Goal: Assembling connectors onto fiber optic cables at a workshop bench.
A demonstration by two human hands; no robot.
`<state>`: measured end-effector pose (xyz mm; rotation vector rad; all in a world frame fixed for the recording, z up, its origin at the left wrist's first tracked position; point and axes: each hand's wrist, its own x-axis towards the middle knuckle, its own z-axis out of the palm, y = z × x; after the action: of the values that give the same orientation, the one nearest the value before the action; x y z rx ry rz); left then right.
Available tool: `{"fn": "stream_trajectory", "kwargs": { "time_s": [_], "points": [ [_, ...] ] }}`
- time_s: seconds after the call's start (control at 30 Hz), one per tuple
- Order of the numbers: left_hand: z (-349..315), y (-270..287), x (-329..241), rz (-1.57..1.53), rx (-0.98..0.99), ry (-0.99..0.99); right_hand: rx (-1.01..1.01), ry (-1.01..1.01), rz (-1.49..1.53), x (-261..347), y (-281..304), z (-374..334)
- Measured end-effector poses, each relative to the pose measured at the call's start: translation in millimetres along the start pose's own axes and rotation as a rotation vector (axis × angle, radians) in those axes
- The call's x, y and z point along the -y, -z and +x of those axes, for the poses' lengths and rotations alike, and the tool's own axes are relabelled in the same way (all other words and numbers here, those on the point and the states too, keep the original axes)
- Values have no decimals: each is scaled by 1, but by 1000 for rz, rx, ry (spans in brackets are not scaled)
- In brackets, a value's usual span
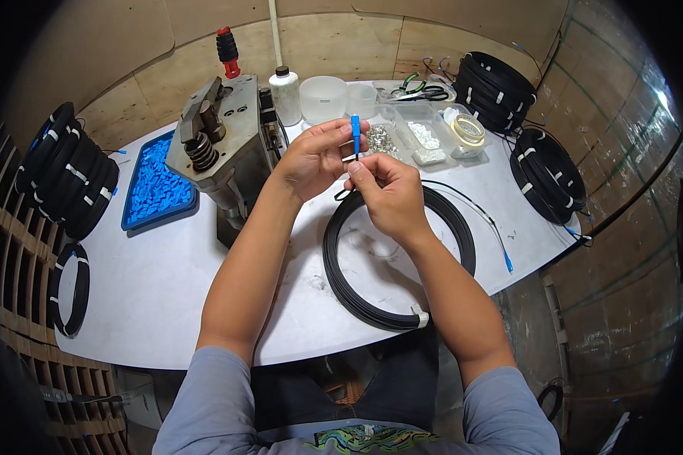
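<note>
My left hand pinches a small blue plastic connector piece upright between thumb and fingers. My right hand sits just below it and grips the thin end of a black cable at the connector's lower tip. The two hands touch above the table's middle. Beneath them lies a large coil of black cable bound by a white tie, and its other end, with a blue connector, trails off to the right.
A grey hand press with a red knob stands at the left of my hands. A blue tray of blue parts lies further left. Clear tubs, a white bottle, tape and scissors sit behind. Black cable coils are stacked at both sides of the white table.
</note>
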<state>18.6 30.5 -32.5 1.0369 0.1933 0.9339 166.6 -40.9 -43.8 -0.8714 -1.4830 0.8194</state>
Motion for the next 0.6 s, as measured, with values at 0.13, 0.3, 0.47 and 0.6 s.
{"fn": "stream_trajectory", "kwargs": {
  "time_s": [0.13,0.3,0.47,0.6],
  "points": [
    [0,1,0,-9,23,18,-9,15,3,-3,0,0],
    [1,3,1,-45,26,-6,-8,18,9,-3,-1,0],
    [1,2,5,-59,-22,-79,-15,5,11,-1,0,0],
    [0,1,3,-86,24,-67,2,-3,-7,-1,1,0]
  ]
}}
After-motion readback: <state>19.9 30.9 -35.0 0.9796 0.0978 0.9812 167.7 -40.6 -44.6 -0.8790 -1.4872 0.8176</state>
